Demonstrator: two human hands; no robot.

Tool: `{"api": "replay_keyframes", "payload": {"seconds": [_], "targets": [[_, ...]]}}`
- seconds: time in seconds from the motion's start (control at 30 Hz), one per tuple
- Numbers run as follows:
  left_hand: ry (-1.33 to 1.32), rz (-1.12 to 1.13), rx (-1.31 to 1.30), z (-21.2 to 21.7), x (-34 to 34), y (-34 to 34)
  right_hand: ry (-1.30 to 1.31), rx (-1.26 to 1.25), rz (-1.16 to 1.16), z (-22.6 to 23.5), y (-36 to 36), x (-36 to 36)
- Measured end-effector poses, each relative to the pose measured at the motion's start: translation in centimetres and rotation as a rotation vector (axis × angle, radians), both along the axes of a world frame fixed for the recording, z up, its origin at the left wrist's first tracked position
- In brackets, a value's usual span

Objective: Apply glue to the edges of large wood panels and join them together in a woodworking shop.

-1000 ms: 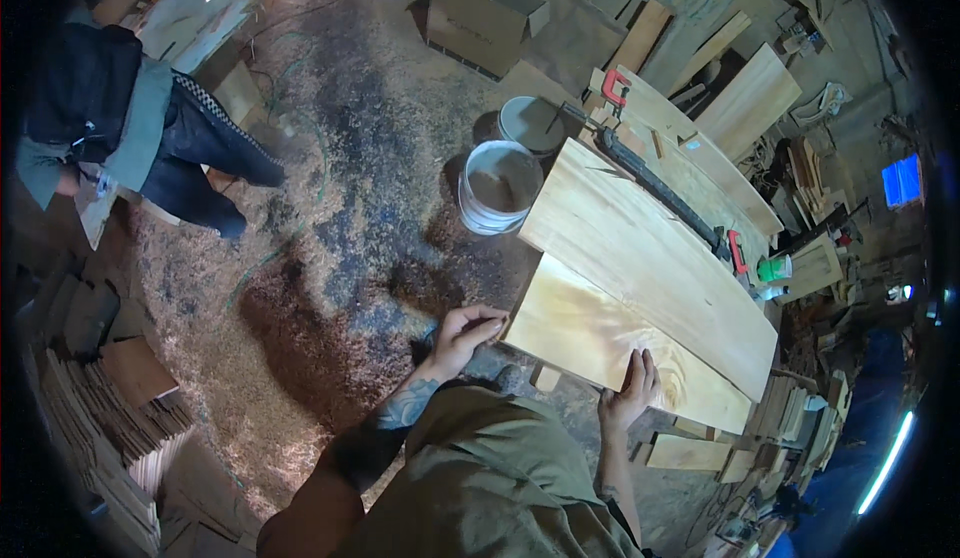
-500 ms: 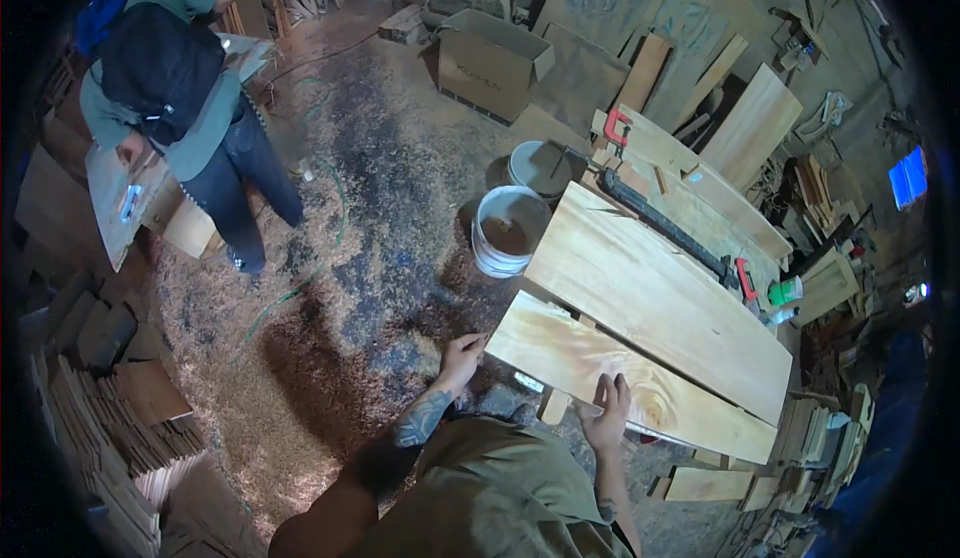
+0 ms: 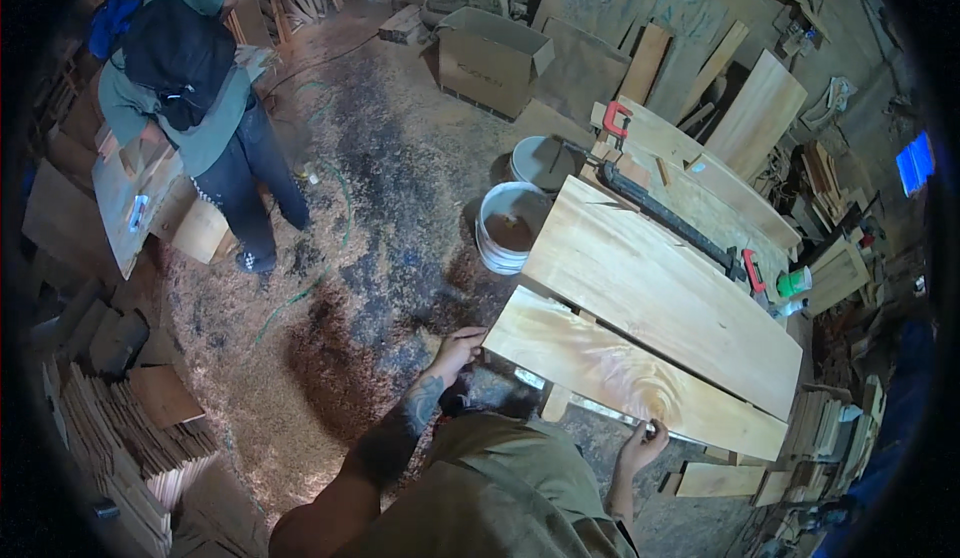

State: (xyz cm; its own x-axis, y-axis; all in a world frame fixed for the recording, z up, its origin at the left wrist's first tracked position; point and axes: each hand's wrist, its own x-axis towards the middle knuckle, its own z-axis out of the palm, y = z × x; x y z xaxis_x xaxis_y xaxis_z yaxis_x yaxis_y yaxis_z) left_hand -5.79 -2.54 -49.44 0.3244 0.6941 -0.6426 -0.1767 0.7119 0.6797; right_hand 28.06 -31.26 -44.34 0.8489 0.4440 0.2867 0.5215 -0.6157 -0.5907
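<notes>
A pale narrow wooden board (image 3: 600, 358) with a swirling grain lies slantwise in front of me. My left hand (image 3: 458, 351) is closed on its left end, at the corner. Farther right, my right hand (image 3: 642, 448) grips the near edge, fingertips at the rim; part of its grip is hidden. Beyond a thin dark gap lies a wider pale wooden board (image 3: 660, 293), roughly parallel to the narrow one. Neither hand touches the wider board. A small wood block (image 3: 555, 403) sticks out from under the narrow board's near edge.
A long dark bar clamp (image 3: 670, 220) with red parts lies beyond the wide board. Two white buckets (image 3: 497, 254) stand on the shaving-strewn floor to the left. A cardboard box (image 3: 488, 68) sits farther back. Another person (image 3: 195, 108) bends over a bench at far left. Stacked boards (image 3: 120, 438) fill the lower left.
My right hand has slid right along the narrow board's near edge, going from spread fingers to a grip. My left hand stays at the corner. The other person has shifted slightly.
</notes>
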Motion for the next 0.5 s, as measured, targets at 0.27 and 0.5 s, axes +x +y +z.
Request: {"api": "replay_keyframes", "payload": {"seconds": [0.27,0.5], "targets": [[-0.064,-0.008,-0.095,-2.0,-0.6,0.7,0.207,0.086,-0.136,-2.2,-1.5,0.8],[-0.026,0.042,-0.148,-3.2,-0.3,0.3,0.355,0.200,-0.076,-2.2,-0.9,0.4]]}}
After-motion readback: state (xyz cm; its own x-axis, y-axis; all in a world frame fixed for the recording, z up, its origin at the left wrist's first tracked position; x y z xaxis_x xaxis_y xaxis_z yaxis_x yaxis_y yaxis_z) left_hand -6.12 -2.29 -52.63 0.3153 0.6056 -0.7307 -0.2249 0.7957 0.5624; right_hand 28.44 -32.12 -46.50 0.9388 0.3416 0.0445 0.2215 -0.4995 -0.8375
